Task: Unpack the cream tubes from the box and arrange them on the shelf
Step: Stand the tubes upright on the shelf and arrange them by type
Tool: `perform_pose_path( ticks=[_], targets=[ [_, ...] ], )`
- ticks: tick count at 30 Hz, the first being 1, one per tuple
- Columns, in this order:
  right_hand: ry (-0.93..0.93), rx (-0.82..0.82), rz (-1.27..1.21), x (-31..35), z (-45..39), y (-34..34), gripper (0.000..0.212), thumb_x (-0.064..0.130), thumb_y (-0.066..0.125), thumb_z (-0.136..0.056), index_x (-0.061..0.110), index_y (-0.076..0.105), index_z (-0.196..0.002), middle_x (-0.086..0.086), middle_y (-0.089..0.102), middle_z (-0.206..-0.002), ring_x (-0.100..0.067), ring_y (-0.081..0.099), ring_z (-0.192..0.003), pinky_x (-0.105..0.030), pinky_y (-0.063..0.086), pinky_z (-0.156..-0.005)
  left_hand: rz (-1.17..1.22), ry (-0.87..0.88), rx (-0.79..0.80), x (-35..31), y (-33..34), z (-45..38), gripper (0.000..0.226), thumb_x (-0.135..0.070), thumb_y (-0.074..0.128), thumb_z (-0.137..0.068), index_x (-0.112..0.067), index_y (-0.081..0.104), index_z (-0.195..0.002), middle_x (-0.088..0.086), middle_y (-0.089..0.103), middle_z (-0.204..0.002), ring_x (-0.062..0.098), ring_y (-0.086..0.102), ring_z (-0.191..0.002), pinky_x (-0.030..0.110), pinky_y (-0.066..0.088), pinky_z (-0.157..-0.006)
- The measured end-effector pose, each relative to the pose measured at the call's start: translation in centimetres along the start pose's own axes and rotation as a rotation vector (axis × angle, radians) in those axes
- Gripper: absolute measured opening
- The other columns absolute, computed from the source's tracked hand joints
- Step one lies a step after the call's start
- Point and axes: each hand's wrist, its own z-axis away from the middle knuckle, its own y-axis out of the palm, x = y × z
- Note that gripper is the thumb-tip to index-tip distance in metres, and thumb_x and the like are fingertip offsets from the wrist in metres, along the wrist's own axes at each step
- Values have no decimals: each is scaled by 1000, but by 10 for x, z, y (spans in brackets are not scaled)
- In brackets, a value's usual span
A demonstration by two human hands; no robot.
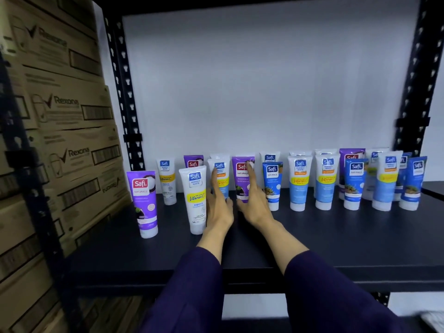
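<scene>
Head view: Safi tubes [299,183] upright along shelf [336,236] rear edge; Rexona cartons [60,109] left. Left hand [217,210], right hand [254,207] fingers straight, touching tubes, gripping nothing.

Before me stood a plain white back wall [264,80], black perforated metal uprights [122,92], and stacked brown cardboard Rexona cartons [60,111] leftward.

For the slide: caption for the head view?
Both hands, left hand and right hand, straighten Safi cream tubes on the shelf.
</scene>
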Motion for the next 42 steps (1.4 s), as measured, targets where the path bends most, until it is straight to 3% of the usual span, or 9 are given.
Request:
perform_pose_path(
  ticks=[6,10,14,19,25,29,31,37,42],
  targets=[
    [80,-147,-78,17,24,-25,103,7,64,-83,50,-4,-146,-9,47,-133,-23,51,-115,-34,44,-97,127,79,16,-9,-14,21,102,-4,61,-81,-42,-7,-147,15,34,-140,30,44,-123,48,49,-96],
    [64,-171,-99,32,55,-45,106,3,62,-78,52,-4,-146,-6,45,-137,-21,52,-114,-39,47,-96,251,142,89,-21,-27,50,96,1,58,-83,-36,2,-151,6,34,-137,5,43,-102,40,50,-94],
    [73,-209,-68,43,81,-61,105,1,60,-78,50,-3,-146,-7,46,-131,-13,47,-99,-34,48,-89,296,190,199,-31,-36,73,95,1,59,-85,-37,2,-151,5,25,-150,16,37,-130,23,31,-98],
    [84,-222,-65,51,108,-73,102,0,62,-78,44,2,-149,-6,43,-131,-20,52,-108,-32,46,-89,315,196,260,-32,-47,83,94,-1,63,-86,-38,4,-150,2,24,-153,17,32,-137,30,29,-110],
    [-37,-170,-220,90,114,-58,106,-1,63,-76,50,2,-147,8,33,-150,-5,49,-119,-5,44,-80,170,223,-168,-3,-101,99,46,-9,53,-94,-24,41,-135,0,46,-122,18,55,-108,31,50,-88],
    [-120,-26,-313,127,113,-20,106,1,62,-77,53,0,-146,10,30,-153,-12,47,-128,-36,49,-100,19,143,-359,29,-145,84,49,-6,61,-89,-18,45,-133,10,40,-130,25,45,-119,30,44,-91],
    [-125,47,-319,137,112,2,106,3,60,-76,56,-1,-145,6,39,-146,-18,54,-119,-44,52,-93,-30,67,-357,43,-160,78,57,-3,64,-86,-18,44,-137,13,37,-130,28,42,-118,26,38,-88],
    [-85,75,-293,144,116,38,100,3,59,-79,51,3,-147,9,34,-149,-9,48,-120,-24,46,-90,-1,-61,-124,73,-178,60,81,-13,72,-81,-27,24,-146,16,23,-136,35,38,-122,34,36,-96],
    [-51,-12,-155,141,120,44,94,20,63,-84,52,-2,-145,2,40,-135,-8,46,-116,-29,47,-86,102,-72,9,72,-176,47,95,-9,72,-82,-29,8,-148,15,20,-139,16,35,-118,31,35,-99]
  ],
)
